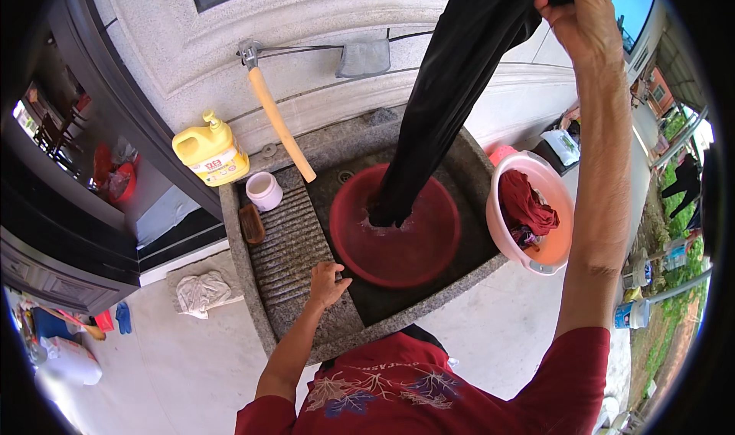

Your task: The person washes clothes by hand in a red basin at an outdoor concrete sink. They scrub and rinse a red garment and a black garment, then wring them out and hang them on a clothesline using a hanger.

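Observation:
My right hand (pixel 586 23) is raised high at the upper right, closed on the top of a long black garment (pixel 452 75). The cloth hangs down slantwise, and its lower end dips into water in a red plastic basin (pixel 342 253). This basin stands inside a grey stone sink (pixel 490 197). Over the ribbed stone washboard (pixel 285 228) on the sink's left side, my left hand (pixel 328 286) is held with nothing in it. Its thumb and fingers are apart, close to the basin's left rim.
A pink tub (pixel 565 205) with dark red clothes (pixel 528 203) stands right of the sink. Along the sink's left edge are a yellow detergent jug (pixel 210 152), a white jar (pixel 264 191) and a brown brush (pixel 251 224). A wooden-coloured tap pipe (pixel 279 121) reaches over the washboard.

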Demonstrator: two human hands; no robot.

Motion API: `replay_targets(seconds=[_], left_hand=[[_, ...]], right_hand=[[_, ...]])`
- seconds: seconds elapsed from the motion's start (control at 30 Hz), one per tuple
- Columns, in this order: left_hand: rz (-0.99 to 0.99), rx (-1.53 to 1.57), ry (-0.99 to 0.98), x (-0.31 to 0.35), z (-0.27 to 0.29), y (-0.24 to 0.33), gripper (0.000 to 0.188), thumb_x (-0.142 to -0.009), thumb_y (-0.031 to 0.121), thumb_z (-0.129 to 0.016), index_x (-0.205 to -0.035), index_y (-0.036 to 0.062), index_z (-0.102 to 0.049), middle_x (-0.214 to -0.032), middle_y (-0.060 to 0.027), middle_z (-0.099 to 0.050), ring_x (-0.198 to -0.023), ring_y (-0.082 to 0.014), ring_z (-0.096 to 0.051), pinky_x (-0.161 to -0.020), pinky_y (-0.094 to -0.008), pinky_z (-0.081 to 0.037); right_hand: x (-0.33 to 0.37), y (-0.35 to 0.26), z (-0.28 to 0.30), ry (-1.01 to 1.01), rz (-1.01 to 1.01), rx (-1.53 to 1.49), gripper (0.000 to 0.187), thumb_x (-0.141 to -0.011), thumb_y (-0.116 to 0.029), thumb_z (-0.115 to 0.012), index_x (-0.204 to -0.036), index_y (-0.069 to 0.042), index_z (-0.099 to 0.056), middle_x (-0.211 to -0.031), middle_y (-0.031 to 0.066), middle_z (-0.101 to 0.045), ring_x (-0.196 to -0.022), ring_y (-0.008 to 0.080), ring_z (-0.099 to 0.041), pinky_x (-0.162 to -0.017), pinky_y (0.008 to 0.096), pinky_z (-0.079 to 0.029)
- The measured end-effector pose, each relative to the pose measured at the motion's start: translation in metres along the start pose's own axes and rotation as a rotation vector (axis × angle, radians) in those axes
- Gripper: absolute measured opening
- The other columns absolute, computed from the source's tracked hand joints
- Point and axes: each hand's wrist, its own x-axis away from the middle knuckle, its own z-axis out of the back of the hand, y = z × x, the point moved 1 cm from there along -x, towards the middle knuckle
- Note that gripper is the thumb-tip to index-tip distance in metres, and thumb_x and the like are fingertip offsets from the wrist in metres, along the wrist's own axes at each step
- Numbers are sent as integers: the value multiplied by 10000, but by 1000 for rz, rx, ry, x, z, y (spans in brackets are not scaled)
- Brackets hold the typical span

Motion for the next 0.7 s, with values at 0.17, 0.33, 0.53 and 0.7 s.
replay_targets(seconds=[0.17,0.33,0.53,0.7], left_hand=[[-12,72,-31,3,-3,10,370,-746,302,-714,-1022,87,-594,-1194,-122,-426,-1143,-323,-369,-958,-437,-356],[30,-2,32,13,8,-5,398,-751,320,-717,-1052,98,-582,-1185,-116,-422,-1143,-326,-360,-940,-448,-368],[-67,-39,36,5,-17,0,435,-742,332,-720,-1086,115,-567,-1196,-121,-414,-1143,-335,-355,-939,-451,-360],[105,103,63,0,6,11,643,-713,360,-736,-1231,92,-465,-1233,-159,-416,-1168,-353,-350,-977,-469,-326]], right_hand=[[2,-18,-6,135,6,-24,147,-749,-121,-708,-854,-54,-629,-748,27,-664,-607,132,-637,-361,191,-405],[89,98,3,25,-225,194,260,-764,-163,-726,-966,-26,-637,-859,30,-657,-714,113,-603,-501,238,-455],[314,344,70,-16,-736,665,332,-643,-138,-751,-933,-7,-656,-854,140,-681,-799,243,-665,-720,346,-501],[357,362,38,-25,-649,637,254,-686,-101,-731,-912,-10,-661,-765,74,-650,-704,153,-617,-579,288,-485]])
